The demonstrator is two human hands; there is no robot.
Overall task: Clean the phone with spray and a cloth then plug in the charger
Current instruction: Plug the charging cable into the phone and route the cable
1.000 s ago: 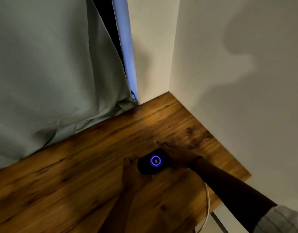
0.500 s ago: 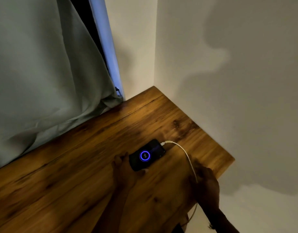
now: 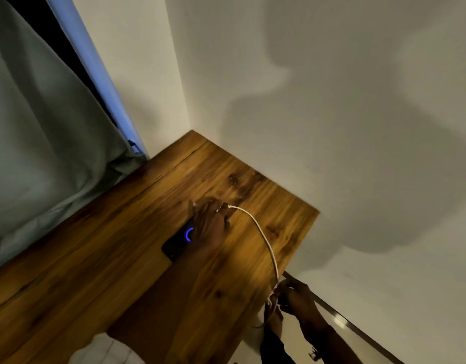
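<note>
1. Dim corner of a room: wooden tabletop (image 3: 100,261) butts against a pale wall on the right side; a grey-green curtain (image 3: 42,143) hangs along the far-left edge. Lighting is low and warm.

2. Phone (image 3: 178,243) lies flat on the tabletop, screen up, a blue ring glowing on it. Long axis runs diagonally, near-left end toward the person, far-right end toward the wall corner.

3. Left hand (image 3: 209,222) rests palm-down over the far half of the phone, fingers spread flat, pressing rather than gripping. Nothing is pinched in it as far as I can see.

4. White charging cable (image 3: 260,229) leaves the phone's far end just beside the left fingertips, arcs over the tabletop and drops past its right edge.

5. Right hand (image 3: 292,300) is off the table edge, below and to the right, fingers closed around the lower run of the cable. Exact pinch is blurred.

6. Key relation: plug end sits at the phone's far-right tip, under the left hand; the right hand holds the same cable well apart from it, along a line roughly crossing the phone's axis.

7. Judgement: charger appears seated, given the glowing ring. Any tug from the right hand would pull sideways on the plug; the left hand is nearer to steady it.

8. Spray and cloth are not in view.
</note>
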